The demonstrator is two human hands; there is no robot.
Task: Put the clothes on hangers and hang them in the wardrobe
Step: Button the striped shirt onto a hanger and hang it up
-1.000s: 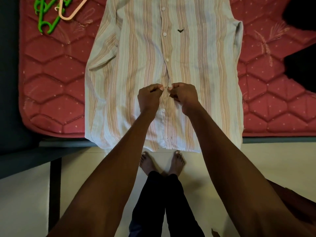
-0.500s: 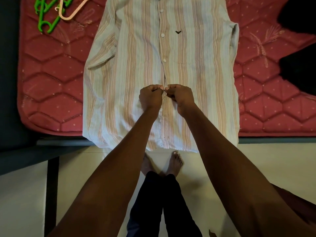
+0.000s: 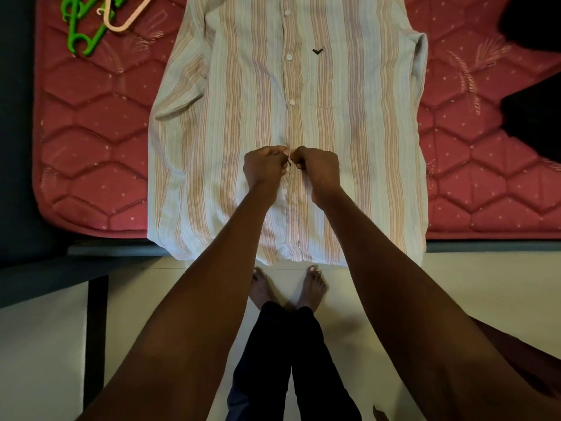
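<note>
At far left, a dark frame (image 3: 97, 344) is standing on the pale floor (image 3: 39, 360), running up beside the red quilted mattress (image 3: 91, 141). Near the mattress's top left corner, green hangers (image 3: 80, 41) are lying in a loose pile, with a peach hanger (image 3: 121, 24) resting across them, all well apart from the shirt (image 3: 212, 147). That striped shirt is lying flat, front up, in the middle of the mattress, its hem hanging over the near edge toward the person's bare feet (image 3: 312, 287). White buttons (image 3: 288, 57) are showing along the upper placket, and a small dark emblem (image 3: 317, 51) is sitting just right of them. At mid-placket, the left hand (image 3: 264, 168) is curling its fingers and pinching the shirt's left front edge, while the right hand (image 3: 318, 168) is clenching on the right front edge, the two hands' fingertips nearly touching over the seam. Whether a button is between them cannot be told. At far right, a dark garment (image 3: 534, 117) is lying on the mattress, partly cut off by the frame edge.
</note>
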